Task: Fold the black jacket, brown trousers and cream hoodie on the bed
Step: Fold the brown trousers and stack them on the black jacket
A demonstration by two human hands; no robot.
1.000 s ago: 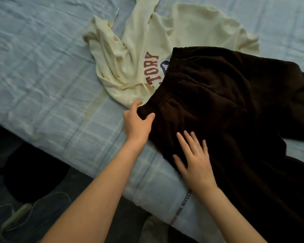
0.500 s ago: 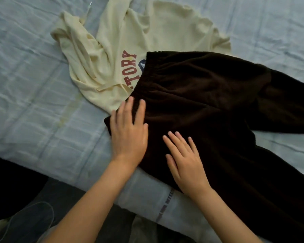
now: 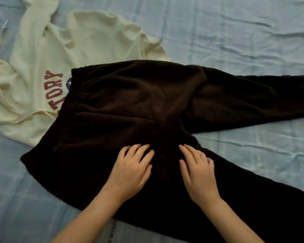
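The dark brown trousers [image 3: 133, 102] lie spread on the bed, waistband to the left, two legs running off to the right. My left hand [image 3: 132, 169] and my right hand [image 3: 197, 171] both rest flat on the trousers near the crotch, palms down, fingers slightly apart, holding nothing. The cream hoodie [image 3: 42, 55] with red lettering lies crumpled at the upper left, its lower part under the trousers' waistband. No black jacket is in view.
A wrinkled pale blue checked bedsheet [image 3: 235, 35] covers the bed all around the clothes. A hoodie drawstring tip [image 3: 5, 23] lies at the far upper left.
Both hands have slid right along the trousers, from the near waistband corner to the crotch area, and the left hand went from pinching the fabric to lying flat. The view moved closer and rightward.
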